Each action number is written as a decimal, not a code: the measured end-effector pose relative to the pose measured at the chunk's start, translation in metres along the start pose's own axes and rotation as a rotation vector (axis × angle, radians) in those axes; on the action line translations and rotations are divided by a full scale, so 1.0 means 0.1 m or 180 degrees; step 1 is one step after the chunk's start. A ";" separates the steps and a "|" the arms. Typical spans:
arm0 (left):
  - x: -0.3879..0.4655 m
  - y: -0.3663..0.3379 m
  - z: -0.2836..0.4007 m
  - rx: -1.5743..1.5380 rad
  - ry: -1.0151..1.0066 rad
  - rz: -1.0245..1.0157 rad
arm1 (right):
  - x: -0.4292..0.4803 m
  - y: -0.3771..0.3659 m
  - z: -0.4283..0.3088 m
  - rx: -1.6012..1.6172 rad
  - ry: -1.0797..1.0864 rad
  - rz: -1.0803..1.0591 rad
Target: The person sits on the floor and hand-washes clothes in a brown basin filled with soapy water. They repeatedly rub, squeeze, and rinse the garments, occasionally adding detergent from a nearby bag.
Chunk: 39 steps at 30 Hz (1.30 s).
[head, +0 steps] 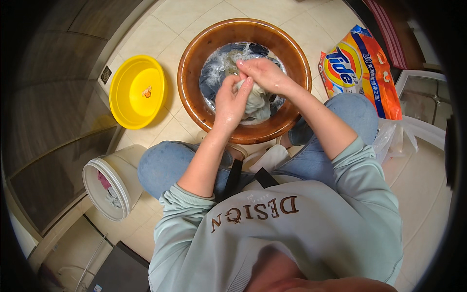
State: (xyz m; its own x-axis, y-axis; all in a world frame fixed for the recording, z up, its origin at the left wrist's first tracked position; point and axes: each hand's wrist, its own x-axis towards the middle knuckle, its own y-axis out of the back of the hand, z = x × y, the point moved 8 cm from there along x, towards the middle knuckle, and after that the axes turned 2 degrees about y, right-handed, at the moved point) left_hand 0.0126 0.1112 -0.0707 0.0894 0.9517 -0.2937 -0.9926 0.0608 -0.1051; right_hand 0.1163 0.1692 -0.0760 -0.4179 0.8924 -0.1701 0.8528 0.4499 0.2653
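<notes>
Between my knees stands a round brown basin [193,106] with soapy water and dark clothes [211,85] in it. A bunched whitish wet cloth [255,100] hangs from both hands above the suds. My left hand [233,95] grips it from the near left side, thumb pointing up and away. Over the cloth's upper end, my right hand [263,75] closes from the right, its fingers meeting those of the left. Part of the cloth is hidden behind the fingers, and its lower folds hang down into the basin.
A yellow plastic basin [127,106] sits on the tiled floor to the left. Nearer me is a white bucket [133,171] with cloth inside. An orange Tide detergent bag [379,80] stands at right, above a clear plastic bag [390,138]. Dark cabinets [54,73] line the left.
</notes>
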 end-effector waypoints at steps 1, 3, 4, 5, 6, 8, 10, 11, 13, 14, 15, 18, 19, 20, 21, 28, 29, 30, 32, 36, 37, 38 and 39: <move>0.01 0.05 0.04 0.0062 -0.0108 0.0091 | -0.01 0.03 -0.07 0.0035 0.0236 0.0126; 0.03 0.12 0.11 0.0112 -0.0292 0.0207 | 0.02 0.04 0.04 0.0151 -0.0150 -0.0074; 0.03 0.18 0.14 0.0018 -0.0360 0.0347 | 0.04 0.06 0.06 0.0312 -0.0167 -0.0140; 0.05 0.20 0.13 -0.0399 -0.0287 0.0332 | 0.05 0.04 0.02 0.0588 0.0042 -0.0351; 0.06 0.24 0.12 -0.0857 -0.0279 0.0339 | 0.05 0.07 0.07 0.0332 -0.0097 -0.0388; 0.08 0.27 0.11 -0.1614 -0.0281 0.0262 | 0.03 0.03 0.03 0.0038 0.0020 -0.0764; 0.10 0.31 0.05 -0.1863 -0.0078 0.0348 | -0.01 0.01 0.07 0.0427 -0.0316 -0.0784; 0.10 0.32 0.06 -0.2025 -0.0098 0.0304 | -0.03 -0.03 0.02 0.0823 -0.0270 -0.0849; 0.11 0.33 0.03 -0.2162 0.0056 0.0363 | -0.04 -0.03 0.00 0.1503 -0.0279 -0.0495; 0.11 0.31 0.04 -0.2260 0.0109 0.0315 | -0.05 -0.09 0.03 0.1781 -0.0440 -0.0576; 0.10 0.29 0.02 -0.2344 0.0240 0.0315 | -0.05 -0.13 0.07 0.2101 -0.0526 -0.0515; 0.08 0.23 0.02 -0.2452 0.0311 0.0358 | -0.02 -0.18 0.18 0.2256 -0.0679 -0.0344; 0.08 0.21 -0.01 -0.2475 0.0443 0.0389 | -0.01 -0.18 0.17 0.2240 -0.0645 -0.0321; 0.08 0.20 -0.04 -0.2499 0.0492 0.0385 | 0.00 -0.20 0.14 0.2398 -0.0580 -0.0282; 0.11 0.18 -0.03 -0.2550 0.0385 0.0245 | -0.01 -0.15 0.14 0.2275 -0.0607 0.0039; 0.16 -0.07 -0.15 -0.3552 0.0343 -0.0999 | -0.45 -0.31 -0.97 -0.0807 0.2092 0.1020; 0.12 -0.16 -0.17 -0.3683 0.0387 -0.1087 | -0.56 -0.40 -1.10 -0.1378 0.2646 0.0969; 0.00 -0.32 -0.09 -0.3953 0.0264 -0.1553 | -0.55 -0.42 -1.12 -0.1540 0.2813 0.0974; -0.10 -0.44 -0.30 -0.3379 0.0667 -0.0753 | -0.33 -0.45 -0.90 -0.1489 0.1906 0.0281; -0.16 -0.29 -0.48 -0.2398 0.1259 0.0314 | -0.32 -0.25 -0.90 -0.1317 0.1421 0.0872; -0.17 -0.27 -0.51 -0.2408 0.1500 0.0327 | -0.44 -0.31 -1.09 -0.1497 0.2053 0.0980; -0.03 -0.34 -0.20 -0.2954 0.0711 -0.0778 | -0.66 -0.44 -1.30 -0.1680 0.2949 0.1105; -0.02 -0.36 0.10 -0.3510 0.0173 -0.1902 | -0.79 -0.64 -1.37 -0.2130 0.3200 0.0925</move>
State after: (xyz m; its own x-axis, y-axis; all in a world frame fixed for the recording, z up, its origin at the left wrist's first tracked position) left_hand 0.0478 0.1100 -0.0570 0.5302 0.8470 0.0377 -0.2014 0.1691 -0.9648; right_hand 0.0512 0.0749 0.0507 -0.5467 0.4593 0.7001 0.7500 -0.1034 0.6534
